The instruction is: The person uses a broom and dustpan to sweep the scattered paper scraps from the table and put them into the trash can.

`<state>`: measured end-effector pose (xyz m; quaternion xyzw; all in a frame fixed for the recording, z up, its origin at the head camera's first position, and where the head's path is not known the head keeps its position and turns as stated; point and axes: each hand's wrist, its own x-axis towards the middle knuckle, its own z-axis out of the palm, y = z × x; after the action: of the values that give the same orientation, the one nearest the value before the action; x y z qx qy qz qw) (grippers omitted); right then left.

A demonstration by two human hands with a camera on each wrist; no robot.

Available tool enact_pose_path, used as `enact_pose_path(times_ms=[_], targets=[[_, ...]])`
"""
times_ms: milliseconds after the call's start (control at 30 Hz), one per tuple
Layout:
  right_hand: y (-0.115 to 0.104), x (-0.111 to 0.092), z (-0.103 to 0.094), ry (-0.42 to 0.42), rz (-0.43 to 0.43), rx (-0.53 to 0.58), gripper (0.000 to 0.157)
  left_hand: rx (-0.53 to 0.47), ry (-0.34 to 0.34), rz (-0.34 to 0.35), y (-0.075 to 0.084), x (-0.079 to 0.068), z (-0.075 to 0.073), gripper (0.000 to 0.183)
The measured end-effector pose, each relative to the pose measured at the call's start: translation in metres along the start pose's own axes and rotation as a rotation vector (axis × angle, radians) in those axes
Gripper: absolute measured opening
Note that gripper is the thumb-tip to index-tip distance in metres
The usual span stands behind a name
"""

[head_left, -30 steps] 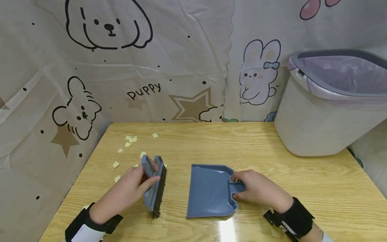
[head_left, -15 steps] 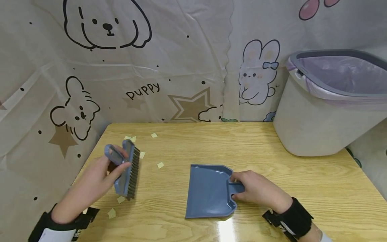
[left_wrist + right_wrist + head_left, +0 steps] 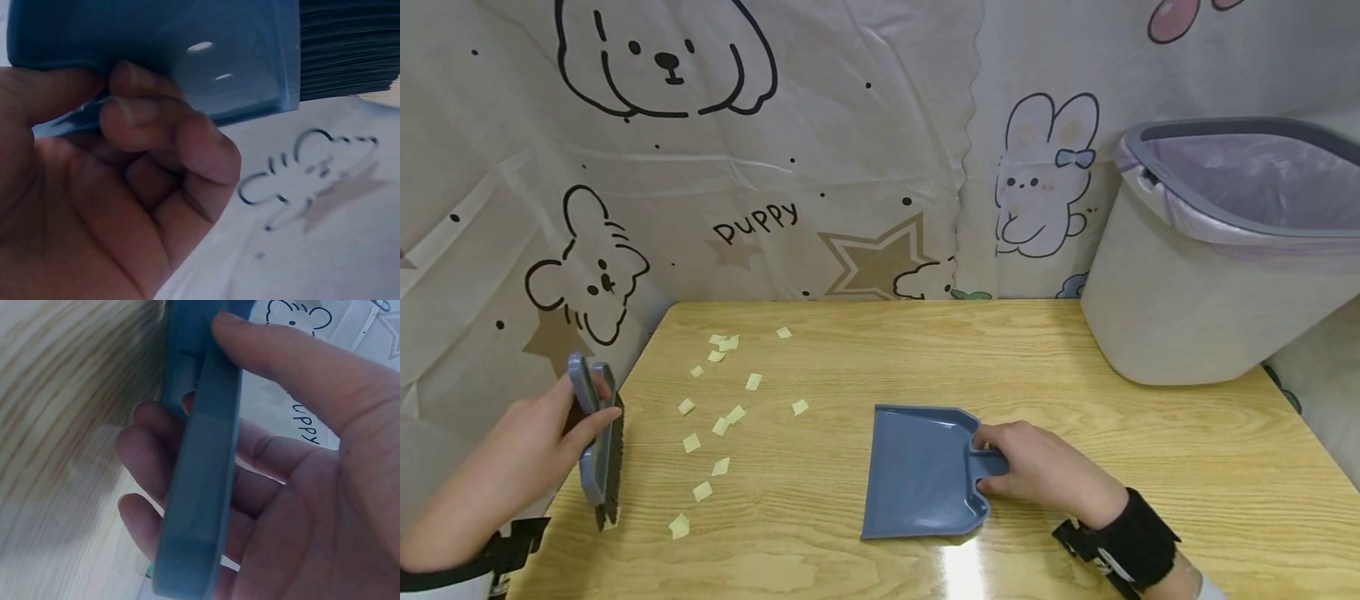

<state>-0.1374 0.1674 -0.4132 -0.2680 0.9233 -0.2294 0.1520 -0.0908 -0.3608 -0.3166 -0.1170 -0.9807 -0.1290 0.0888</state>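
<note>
My left hand (image 3: 538, 437) grips a blue hand brush (image 3: 597, 479) over the table's left edge, its dark bristles (image 3: 350, 53) facing right in the head view. In the left wrist view the fingers curl against the brush's blue body (image 3: 250, 69). My right hand (image 3: 1037, 462) holds the handle (image 3: 203, 469) of a blue dustpan (image 3: 921, 475), which lies on the table with its wide lip toward the left. Several small pale-yellow paper bits (image 3: 721, 427) are scattered between the brush and the dustpan. One more bit shows at the brush's lower end.
The wooden table (image 3: 820, 500) meets a cartoon-printed cloth (image 3: 865, 167) at its back and left. A pale trash bin (image 3: 1195, 292) with a grey rim and a purple liner stands at the back right.
The left hand has carried the brush leftward from beside the dustpan to the table's left edge, uncovering paper bits. One bit now lies farther right. The right hand and dustpan stay put.
</note>
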Motion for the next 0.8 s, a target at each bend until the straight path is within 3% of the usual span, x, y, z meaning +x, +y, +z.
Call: enact_pose_path(times_ms=[233, 433, 600, 800], targets=[[0.000, -0.001, -0.001, -0.005, -0.005, 0.005, 0.032, 0.009, -0.178, -0.164, -0.018, 0.000, 0.000, 0.019], [0.000, -0.001, -0.001, -0.015, 0.005, 0.010, 0.032, -0.010, -0.280, -0.183, -0.030, -0.003, 0.008, 0.021], [0.000, -0.001, -0.001, -0.018, -0.001, 0.010, 0.032, -0.030, -0.308, -0.177, -0.032, -0.005, 0.021, 0.022], [0.000, 0.000, -0.001, -0.017, -0.011, 0.013, 0.031, -0.017, -0.268, -0.132, -0.024, -0.003, 0.032, 0.021]])
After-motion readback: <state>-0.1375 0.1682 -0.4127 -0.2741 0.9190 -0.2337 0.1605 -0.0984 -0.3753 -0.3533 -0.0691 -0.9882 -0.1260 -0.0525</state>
